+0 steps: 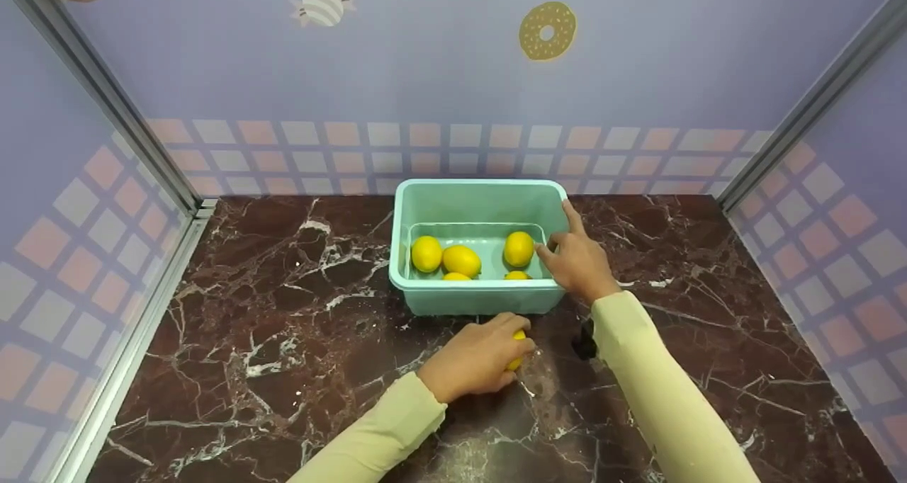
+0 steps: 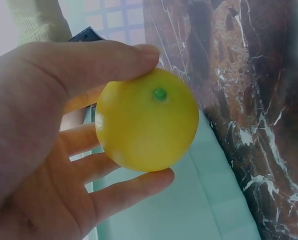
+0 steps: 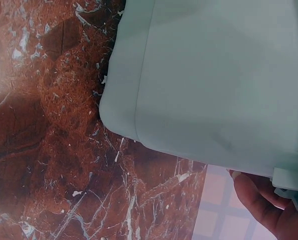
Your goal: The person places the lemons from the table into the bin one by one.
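My left hand (image 1: 478,355) grips a yellow lemon (image 2: 148,120) with a small green nub, thumb on one side and fingers on the other. It holds the lemon just in front of a light green plastic bin (image 1: 482,300). At the bin's right side my right hand (image 1: 582,262) holds the rim, with a finger laid along the edge and the thumb over the inside. From the right wrist view, fingers (image 3: 254,200) of that hand show against the bin's outer wall. Several more lemons (image 1: 461,261) lie inside the bin, two partly hidden behind its front rim.
The bin stands on a dark red marbled tabletop (image 1: 269,341) close to the back wall (image 1: 439,65). Side walls with metal corner strips (image 1: 134,341) bound the table left and right. Something dark (image 1: 584,341) shows beside the right wrist.
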Demonstrator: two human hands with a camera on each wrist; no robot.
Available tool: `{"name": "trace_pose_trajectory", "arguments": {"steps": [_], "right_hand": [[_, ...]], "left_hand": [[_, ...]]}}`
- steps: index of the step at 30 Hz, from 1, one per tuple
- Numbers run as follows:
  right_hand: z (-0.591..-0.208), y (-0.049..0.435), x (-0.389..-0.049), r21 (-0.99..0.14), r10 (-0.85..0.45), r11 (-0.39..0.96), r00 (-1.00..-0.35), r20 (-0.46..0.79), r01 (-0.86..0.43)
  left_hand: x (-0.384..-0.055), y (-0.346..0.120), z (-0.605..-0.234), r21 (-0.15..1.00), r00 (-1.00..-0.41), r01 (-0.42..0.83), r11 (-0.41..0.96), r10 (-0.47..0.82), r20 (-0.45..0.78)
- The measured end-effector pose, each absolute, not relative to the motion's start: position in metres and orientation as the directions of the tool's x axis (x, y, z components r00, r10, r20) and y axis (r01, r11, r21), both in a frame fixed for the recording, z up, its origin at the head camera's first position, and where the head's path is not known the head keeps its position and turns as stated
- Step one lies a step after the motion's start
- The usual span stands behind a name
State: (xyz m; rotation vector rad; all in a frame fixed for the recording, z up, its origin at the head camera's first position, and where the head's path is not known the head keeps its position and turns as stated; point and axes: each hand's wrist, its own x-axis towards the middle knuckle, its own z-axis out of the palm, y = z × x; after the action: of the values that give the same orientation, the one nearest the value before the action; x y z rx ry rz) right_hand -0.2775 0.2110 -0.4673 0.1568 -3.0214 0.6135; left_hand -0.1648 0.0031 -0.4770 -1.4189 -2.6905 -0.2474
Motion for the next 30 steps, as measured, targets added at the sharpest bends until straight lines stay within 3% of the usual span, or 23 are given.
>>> {"name": "trace_pose_trajectory", "arguments": {"steps": [20, 30], "right_hand": [[-0.466, 0.21, -0.278, -0.391, -0.074, 0.915, -0.995, 0.069, -0.095], [-0.467, 0.21, -0.277, -0.393, -0.08, 0.914, -0.994, 0.074, -0.103]], "left_hand": [[-0.163, 0.001, -0.46, 0.027, -0.531, 0.841, 0.541, 0.814, 0.235], [-0.163, 0.001, -0.452, 0.02, -0.555, 0.828, 0.561, 0.812, 0.18]]}}
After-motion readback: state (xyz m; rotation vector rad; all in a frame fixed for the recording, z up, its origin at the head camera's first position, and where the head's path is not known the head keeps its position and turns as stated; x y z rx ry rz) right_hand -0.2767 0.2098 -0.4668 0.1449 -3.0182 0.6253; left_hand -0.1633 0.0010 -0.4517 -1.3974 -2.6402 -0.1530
